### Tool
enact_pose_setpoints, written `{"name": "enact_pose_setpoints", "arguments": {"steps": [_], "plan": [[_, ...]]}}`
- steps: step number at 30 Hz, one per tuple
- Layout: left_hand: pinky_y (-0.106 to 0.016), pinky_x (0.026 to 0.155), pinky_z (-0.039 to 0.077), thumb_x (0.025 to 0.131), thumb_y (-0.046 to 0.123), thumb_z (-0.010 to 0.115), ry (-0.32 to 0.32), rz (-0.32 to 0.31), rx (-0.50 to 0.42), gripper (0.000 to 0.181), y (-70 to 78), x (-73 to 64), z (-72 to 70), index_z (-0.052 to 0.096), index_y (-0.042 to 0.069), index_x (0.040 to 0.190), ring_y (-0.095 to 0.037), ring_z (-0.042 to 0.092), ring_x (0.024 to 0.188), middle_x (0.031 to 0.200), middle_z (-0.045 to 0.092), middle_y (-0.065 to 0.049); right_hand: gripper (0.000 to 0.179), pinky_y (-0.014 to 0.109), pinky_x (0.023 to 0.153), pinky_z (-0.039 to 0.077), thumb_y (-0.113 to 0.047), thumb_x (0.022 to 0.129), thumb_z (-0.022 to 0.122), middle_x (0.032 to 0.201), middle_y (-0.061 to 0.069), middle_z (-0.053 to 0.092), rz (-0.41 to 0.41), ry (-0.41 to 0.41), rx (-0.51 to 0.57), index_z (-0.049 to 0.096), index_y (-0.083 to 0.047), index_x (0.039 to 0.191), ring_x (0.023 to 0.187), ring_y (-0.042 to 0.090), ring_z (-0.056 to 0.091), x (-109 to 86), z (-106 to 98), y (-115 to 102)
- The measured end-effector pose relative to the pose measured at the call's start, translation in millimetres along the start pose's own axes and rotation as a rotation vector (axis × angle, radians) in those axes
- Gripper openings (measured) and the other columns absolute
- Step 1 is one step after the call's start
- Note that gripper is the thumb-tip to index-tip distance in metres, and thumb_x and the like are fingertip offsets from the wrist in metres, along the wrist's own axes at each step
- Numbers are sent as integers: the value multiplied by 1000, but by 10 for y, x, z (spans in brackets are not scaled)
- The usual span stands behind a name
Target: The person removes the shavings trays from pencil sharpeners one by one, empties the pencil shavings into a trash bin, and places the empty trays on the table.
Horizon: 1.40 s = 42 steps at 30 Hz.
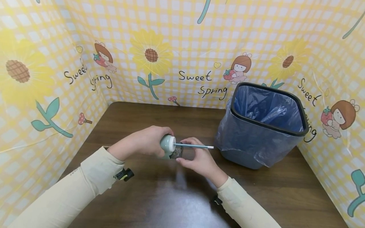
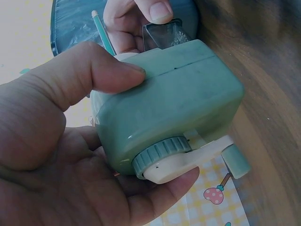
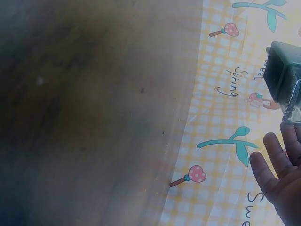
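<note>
My left hand (image 1: 142, 142) grips a green crank pencil sharpener (image 2: 174, 94), its thumb on the upper face and fingers beneath. The white crank arm (image 2: 188, 165) with its green knob faces the left wrist camera. A blue-green pencil (image 1: 196, 146) sticks out of the sharpener's white front and points right. Below the pencil, a clear shavings drawer (image 1: 177, 152) stands partly out of the body, with grey shavings inside. My right hand (image 1: 202, 160) pinches that drawer between thumb and fingers. In the right wrist view, only part of the sharpener shows at the right edge.
A dark-rimmed trash bin (image 1: 242, 152) lined with a translucent bag stands to the right of my hands. Under everything lies a brown wood-grain table (image 1: 137, 196). Yellow checked cloth (image 1: 188, 57) with printed flowers encloses the back and sides.
</note>
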State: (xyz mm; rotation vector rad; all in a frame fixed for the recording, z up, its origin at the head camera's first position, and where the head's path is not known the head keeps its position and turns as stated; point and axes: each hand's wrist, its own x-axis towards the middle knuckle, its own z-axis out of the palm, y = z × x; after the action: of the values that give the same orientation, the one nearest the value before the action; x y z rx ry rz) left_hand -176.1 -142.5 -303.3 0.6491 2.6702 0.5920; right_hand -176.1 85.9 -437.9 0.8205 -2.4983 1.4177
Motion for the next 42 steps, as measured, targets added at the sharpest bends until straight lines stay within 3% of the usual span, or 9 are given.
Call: {"name": "enact_pose_setpoints", "arguments": {"steps": [15, 24, 35, 42], "plan": [[-36, 74, 55, 77, 7, 80, -12, -21, -7, 60, -32, 22, -8, 58, 13, 132, -25, 61, 96, 114, 64, -6, 54, 54, 102, 49, -34, 80, 89, 123, -13, 59, 0, -10, 10, 61, -24, 125, 118, 10, 58, -6, -25, 42], [-36, 74, 55, 78, 7, 80, -12, -38, -4, 60, -44, 7, -21, 58, 14, 133, -26, 61, 96, 114, 65, -6, 54, 51, 101, 50, -36, 81, 88, 124, -13, 59, 3, -16, -4, 61, -26, 126, 120, 17, 60, -5, -28, 47], [-36, 74, 54, 78, 8, 78, -21, -39, 7, 60, -63, 3, -45, 57, 14, 133, -25, 61, 97, 114, 64, -6, 54, 45, 102, 50, -35, 80, 88, 126, -11, 59, 37, -19, 15, 62, -25, 127, 121, 10, 58, -13, -23, 45], [-36, 74, 54, 77, 9, 78, -20, -25, 12, 60, -82, -2, -63, 57, 13, 134, -25, 61, 96, 114, 64, -6, 54, 46, 102, 50, -33, 80, 89, 126, -10, 60, 4, -6, 4, 63, -23, 126, 121, 11, 58, 6, -23, 43]]}}
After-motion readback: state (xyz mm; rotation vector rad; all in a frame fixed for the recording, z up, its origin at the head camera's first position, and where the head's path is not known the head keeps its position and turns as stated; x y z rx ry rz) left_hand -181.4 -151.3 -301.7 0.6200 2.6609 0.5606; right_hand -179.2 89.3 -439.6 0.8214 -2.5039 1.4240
